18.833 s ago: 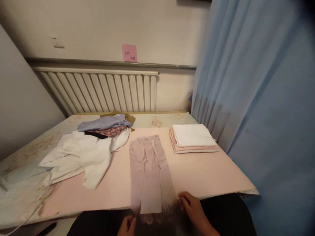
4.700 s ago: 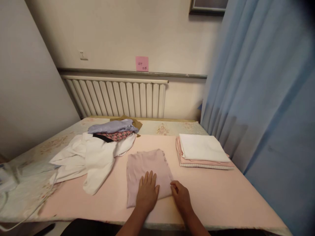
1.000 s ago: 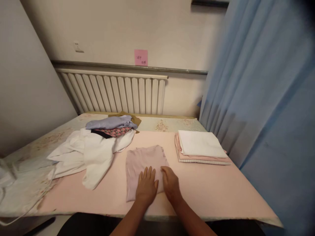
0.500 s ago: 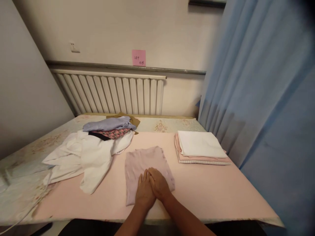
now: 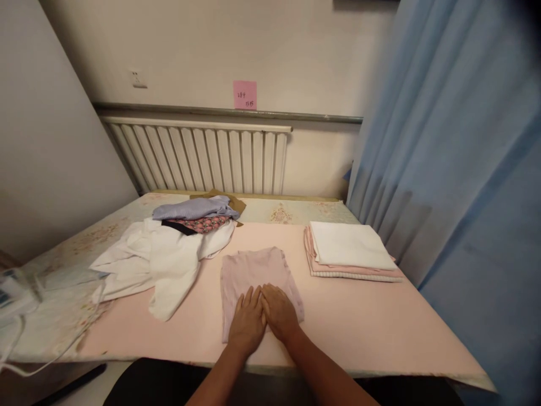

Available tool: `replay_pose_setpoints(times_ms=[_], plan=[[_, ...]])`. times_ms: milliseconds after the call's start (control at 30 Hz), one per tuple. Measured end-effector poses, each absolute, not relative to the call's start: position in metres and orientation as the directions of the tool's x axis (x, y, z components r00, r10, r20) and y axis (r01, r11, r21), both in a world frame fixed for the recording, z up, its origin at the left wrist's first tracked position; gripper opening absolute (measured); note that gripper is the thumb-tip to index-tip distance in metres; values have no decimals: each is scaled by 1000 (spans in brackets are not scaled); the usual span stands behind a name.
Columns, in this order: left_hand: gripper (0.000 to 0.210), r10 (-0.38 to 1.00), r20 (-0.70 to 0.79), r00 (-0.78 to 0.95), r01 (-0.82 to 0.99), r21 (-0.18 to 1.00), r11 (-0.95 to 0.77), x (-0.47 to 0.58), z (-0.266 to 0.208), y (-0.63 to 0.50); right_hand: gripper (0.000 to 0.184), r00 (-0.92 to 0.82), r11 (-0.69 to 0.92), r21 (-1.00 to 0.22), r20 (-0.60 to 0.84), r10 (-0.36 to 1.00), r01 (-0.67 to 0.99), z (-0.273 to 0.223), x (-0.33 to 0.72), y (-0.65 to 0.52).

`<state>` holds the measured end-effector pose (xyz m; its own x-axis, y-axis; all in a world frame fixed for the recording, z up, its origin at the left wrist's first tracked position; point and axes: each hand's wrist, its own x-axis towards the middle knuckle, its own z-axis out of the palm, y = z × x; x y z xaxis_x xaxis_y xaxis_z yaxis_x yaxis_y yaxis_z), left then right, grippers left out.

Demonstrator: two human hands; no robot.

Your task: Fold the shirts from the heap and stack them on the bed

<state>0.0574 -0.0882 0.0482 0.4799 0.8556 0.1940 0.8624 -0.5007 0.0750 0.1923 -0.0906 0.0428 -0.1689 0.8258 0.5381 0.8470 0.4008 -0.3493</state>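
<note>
A pale mauve folded garment [image 5: 257, 265] lies flat on the pink cloth [image 5: 380, 327] that covers the middle of the table. My left hand [image 5: 248, 321] rests palm down on its lower part, fingers stretched out and pointing away from me. My right hand [image 5: 279, 311] lies against it from the right, palm down, its fingertips meeting the left hand's index finger. Neither hand grips the fabric. Both hands and wrists cover the near middle of the garment.
To the left is a loose pile with a white garment [image 5: 173, 270], a patterned red piece [image 5: 211, 224] and a bluish-grey garment [image 5: 194, 208]. A folded white cloth [image 5: 350, 245] tops a stack on the right. A white corded appliance [image 5: 19, 296] sits far left; a blue curtain [image 5: 443, 141] hangs right.
The camera view has shifted slightly left, bringing the white appliance and its cord into sight. My hands stay on the mauve garment, the left fingers a little more spread.
</note>
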Motion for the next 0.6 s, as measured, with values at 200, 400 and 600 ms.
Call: replay_pose_setpoints(times_ms=[200,400,600], plan=[[50,835,218,505,849,48,-526,48,48,-89,37,-209,413,-326,510,834,851,45,197,-94],[52,845,242,477,862,58,-504,34,41,-85,36,-219,396,-284,498,839,873,45,206,-98],[50,876,241,418,894,60,-443,13,40,-84,38,-219,376,-258,481,849,890,45,212,-101]])
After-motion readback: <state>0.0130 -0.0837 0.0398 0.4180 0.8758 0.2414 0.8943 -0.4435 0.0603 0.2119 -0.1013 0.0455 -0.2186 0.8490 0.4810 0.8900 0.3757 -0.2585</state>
